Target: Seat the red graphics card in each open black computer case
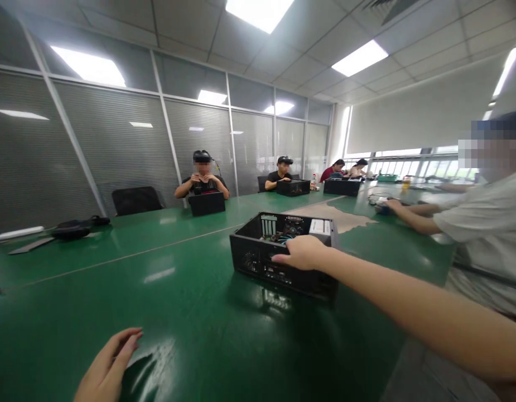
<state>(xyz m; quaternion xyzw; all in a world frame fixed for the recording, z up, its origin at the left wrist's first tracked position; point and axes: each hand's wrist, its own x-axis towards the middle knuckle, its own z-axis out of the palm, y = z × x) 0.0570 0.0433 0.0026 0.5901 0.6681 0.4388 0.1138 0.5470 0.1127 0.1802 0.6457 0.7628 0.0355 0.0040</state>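
Note:
A black computer case [258, 259] lies on the green table in front of me, its upper side uncovered. Inside are a power supply [320, 226] with a white label, pale slot covers [269, 225] and some cables. My right hand [304, 252] grips the near rim of the case, thumb against the outer wall and fingers over the edge; the fingertips are hidden inside. Low at the left, my left hand [111, 363] hovers over or rests on the tabletop, which I cannot tell. Its fingers are extended, the thumb sits a little apart, and it holds nothing.
The green table [178, 296] stretches far back. Beyond my case lies a brown sheet [341, 215]. Co-workers sit around with their own black cases [207, 204]; one person [479, 212] sits close on my right. Dark bundled items [73, 228] lie at the far left edge.

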